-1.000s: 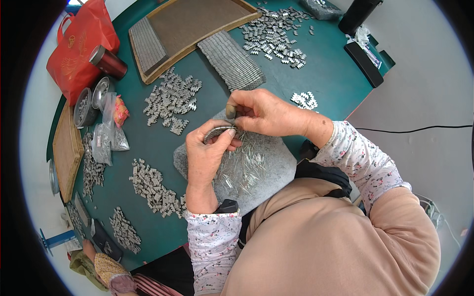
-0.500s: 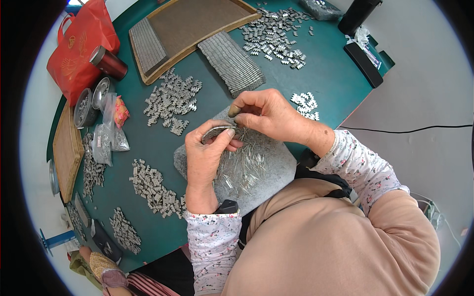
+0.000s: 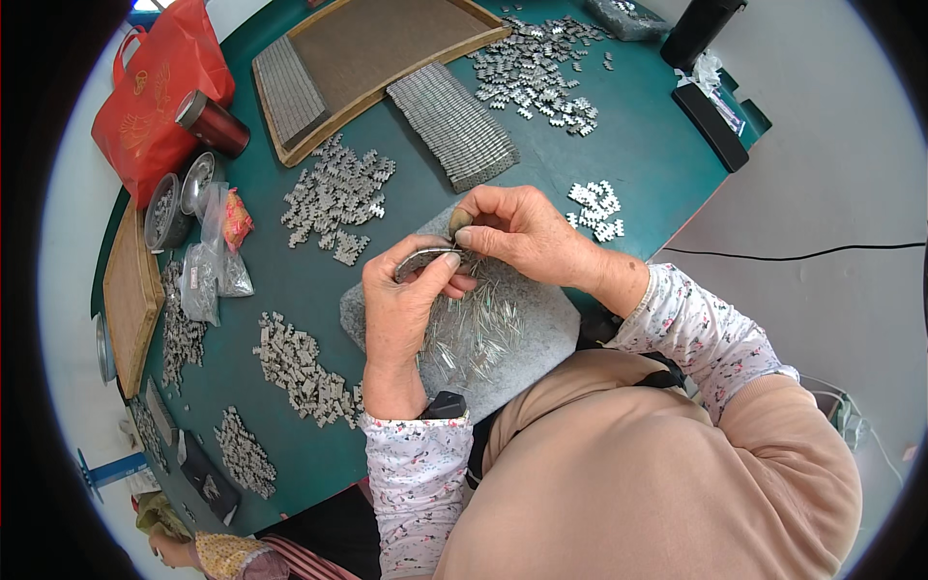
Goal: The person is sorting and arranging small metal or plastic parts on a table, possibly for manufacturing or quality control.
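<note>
Head view: a gray pad (image 3: 546, 333) at the near edge of the counter (image 3: 329, 290) bears loose pins (image 3: 488, 333). Above it, the left hand (image 3: 396, 300) has its grip closed on a curved metal strip (image 3: 425, 255); the right hand (image 3: 532, 237) is beside the strip's right end, its grip on anything impossible to tell. Beyond, toward the far edge, sits a wooden tray (image 3: 387, 39).

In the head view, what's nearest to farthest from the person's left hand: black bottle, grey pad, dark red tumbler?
1. Grey pad, beneath the left hand
2. Dark red tumbler, upper left
3. Black bottle, far upper right
</note>
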A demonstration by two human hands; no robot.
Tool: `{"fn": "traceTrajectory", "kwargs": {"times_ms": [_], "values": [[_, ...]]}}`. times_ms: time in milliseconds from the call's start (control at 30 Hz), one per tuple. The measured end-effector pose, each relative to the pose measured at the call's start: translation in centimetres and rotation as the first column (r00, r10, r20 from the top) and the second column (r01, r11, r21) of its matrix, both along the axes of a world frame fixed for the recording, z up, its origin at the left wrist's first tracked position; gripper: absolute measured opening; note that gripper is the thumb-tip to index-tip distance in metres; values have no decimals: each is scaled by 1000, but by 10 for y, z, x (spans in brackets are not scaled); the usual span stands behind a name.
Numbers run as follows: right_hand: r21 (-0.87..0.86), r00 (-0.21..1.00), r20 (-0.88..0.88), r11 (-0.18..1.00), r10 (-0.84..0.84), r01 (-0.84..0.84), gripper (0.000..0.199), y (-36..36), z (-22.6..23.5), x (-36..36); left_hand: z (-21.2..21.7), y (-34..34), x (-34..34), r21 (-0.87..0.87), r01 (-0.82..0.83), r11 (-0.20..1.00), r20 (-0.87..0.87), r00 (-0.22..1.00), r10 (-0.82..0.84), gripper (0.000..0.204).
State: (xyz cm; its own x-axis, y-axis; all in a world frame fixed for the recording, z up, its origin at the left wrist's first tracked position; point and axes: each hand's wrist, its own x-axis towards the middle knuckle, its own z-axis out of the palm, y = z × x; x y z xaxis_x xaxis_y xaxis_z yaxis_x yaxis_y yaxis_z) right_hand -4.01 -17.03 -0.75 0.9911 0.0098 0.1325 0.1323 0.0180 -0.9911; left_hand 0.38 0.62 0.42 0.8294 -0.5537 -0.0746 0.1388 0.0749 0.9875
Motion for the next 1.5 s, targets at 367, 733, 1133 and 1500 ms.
{"fn": "traceTrajectory", "kwargs": {"times_ms": [367,733,1133,1500], "values": [[-539,919,394,808,-8,238,12,3,14,-3,-4,-1,-2,46,-21,999,45,999,19,10],[-598,859,512,721,7,350,29,10,16,-14,-6,-3,-1,-189,-156,969,-209,971,115,12],[-450,917,395,859,-53,243,29,12,14,-16,-9,1,0,-224,-129,966,-297,953,59,8],[-864,946,320,424,46,271,18,-2,2,-35,-8,6,6,-208,-268,941,-211,951,225,14]]}}
